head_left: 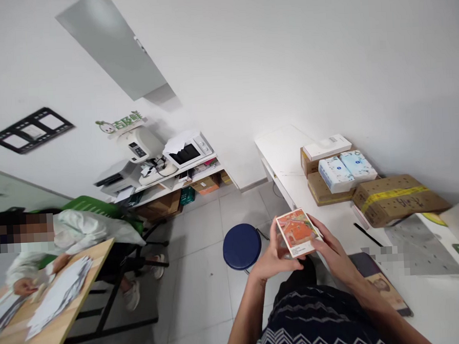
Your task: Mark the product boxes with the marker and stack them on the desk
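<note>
Both my hands hold a small stack of cards (299,232) with an orange-red picture on top and a white border. My left hand (271,258) grips its left and lower edge. The right hand (331,249) supports the stack from the right side and beneath. I hold it above my lap, beside the edge of the white counter (290,158). My knees in dark patterned fabric show below.
On the counter lie cardboard boxes (398,198), tissue packs (347,170), a black pen (367,234) and a dark book (381,282). A blue round stool (241,246) stands on the tiled floor. At left a person sits at a wooden table (49,325) with papers.
</note>
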Demonstrator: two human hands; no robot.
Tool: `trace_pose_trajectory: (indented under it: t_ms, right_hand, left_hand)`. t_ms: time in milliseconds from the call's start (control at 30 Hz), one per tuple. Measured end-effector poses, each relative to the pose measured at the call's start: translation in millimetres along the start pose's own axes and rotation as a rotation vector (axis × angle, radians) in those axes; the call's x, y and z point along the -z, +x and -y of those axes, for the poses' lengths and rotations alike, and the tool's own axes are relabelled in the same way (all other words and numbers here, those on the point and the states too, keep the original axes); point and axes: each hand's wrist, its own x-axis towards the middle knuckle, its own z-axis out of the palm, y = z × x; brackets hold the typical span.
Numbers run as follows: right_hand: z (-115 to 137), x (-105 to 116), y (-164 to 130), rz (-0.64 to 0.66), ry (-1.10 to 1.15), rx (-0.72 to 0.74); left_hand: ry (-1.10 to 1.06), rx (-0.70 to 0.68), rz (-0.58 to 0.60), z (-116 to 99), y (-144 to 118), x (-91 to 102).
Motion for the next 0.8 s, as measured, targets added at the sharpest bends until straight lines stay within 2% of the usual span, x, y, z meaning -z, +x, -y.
trace_pose_trajectory:
  t_ms: [67, 133, 300, 433, 600, 667, 733, 800]
  right_hand:
    - [-4.3, -0.7, 0.5, 0.008, -0.059, 0.066]
    - [-10.2, -1.4, 0.4, 0.014, -0.115, 0.14]
    - [-28.8, -0.1, -0.6, 0.031, -0.26, 0.286]
    - [-39.7, -1.3, -1.9, 0.03, -0.324, 0.315]
    - [-46.8, 0.1, -5.6, 0.026, -0.338, 0.289]
    - [-55.8, 15.6, -3.0, 0.038, -0.347, 0.226]
    - [-68.5, 44.0, 2.8, -0.028, -0.42, 0.137]
    - [-79.0, 80.4, 9.0, -0.226, -0.606, 0.081]
  left_hand:
    - [-0.126, 0.044, -0.009, -1.3, -0.8, -2.1]
    - [-0.213, 0.072, -0.088, -1.2, -0.7, -6.7]
    - [-0.258, 0.117, -0.246, 5.2, 2.3, -21.3]
    - [-0.333, 0.041, -0.387, 7.9, 6.3, -30.7]
    - [-0.416, 0.009, -0.5, 10.0, 12.7, -36.6]
    - [-0.433, 0.002, -0.537, 13.0, 14.7, -36.1]
    - [-0.425, 0.008, -0.574, 16.0, 15.7, -34.2]
    - [-0.409, 0.014, -0.612, 18.0, 15.2, -31.6]
